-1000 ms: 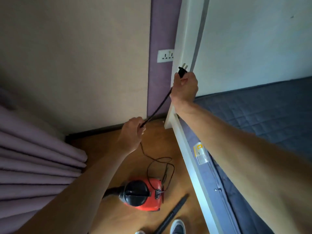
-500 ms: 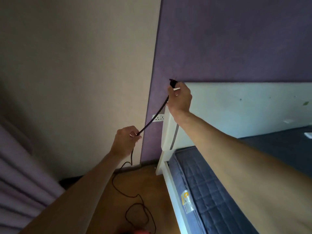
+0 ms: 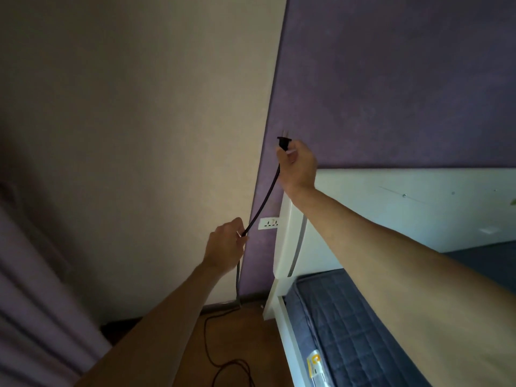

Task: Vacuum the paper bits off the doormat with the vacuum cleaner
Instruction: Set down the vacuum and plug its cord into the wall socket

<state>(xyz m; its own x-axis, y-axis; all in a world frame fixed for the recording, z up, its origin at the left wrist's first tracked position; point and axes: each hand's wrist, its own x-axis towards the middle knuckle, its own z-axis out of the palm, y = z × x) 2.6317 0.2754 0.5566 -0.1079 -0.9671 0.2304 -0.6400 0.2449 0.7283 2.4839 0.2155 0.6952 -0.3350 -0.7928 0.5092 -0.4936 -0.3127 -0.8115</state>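
Observation:
My right hand [image 3: 297, 166] is raised in front of the purple wall and grips the black plug [image 3: 283, 142] of the vacuum's power cord, prongs pointing up. The black cord [image 3: 264, 198] runs down from the plug to my left hand [image 3: 224, 247], which pinches it lower down. Below that hand the cord drops to the wooden floor [image 3: 251, 344] and coils there. A white wall socket [image 3: 268, 223] sits on the purple wall just right of my left hand, well below the plug. The vacuum cleaner and the doormat are out of view.
A white bed headboard [image 3: 391, 213] and frame with a dark blue quilted mattress [image 3: 349, 331] fill the right. Purple curtains [image 3: 33, 303] hang at the left. A beige wall [image 3: 139, 135] meets the purple wall at the corner.
The view has tilted up, so the red vacuum dropped out of sight. Both hands have lifted the cord, and the plug now sits well above the socket.

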